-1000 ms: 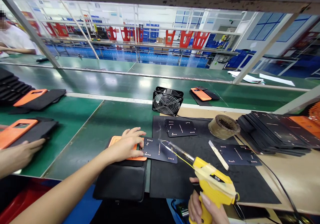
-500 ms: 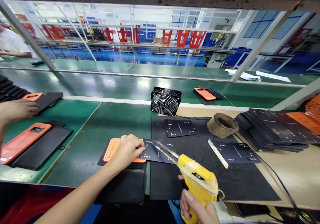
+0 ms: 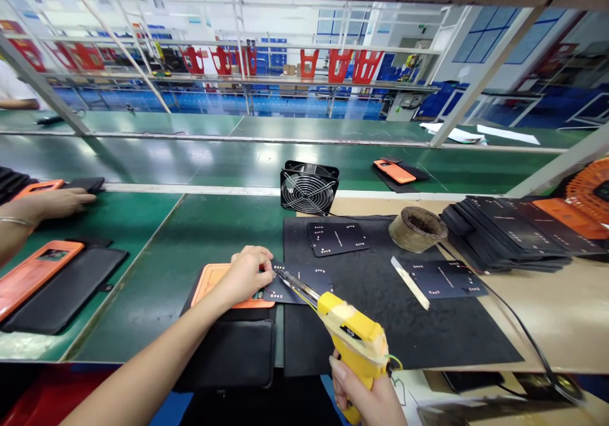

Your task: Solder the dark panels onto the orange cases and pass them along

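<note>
Green bench point(image 3: 143, 274): right hand point(image 3: 366, 397) clenching yellow soldering gun point(image 3: 354, 334), left hand point(image 3: 247, 275) clasping black panel point(image 3: 304, 280)

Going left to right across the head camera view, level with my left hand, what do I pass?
An orange frame on a black case, another orange frame, the left hand, a black printed board, a pale flat strip, a second black printed board, then a stack of black boards.
</note>
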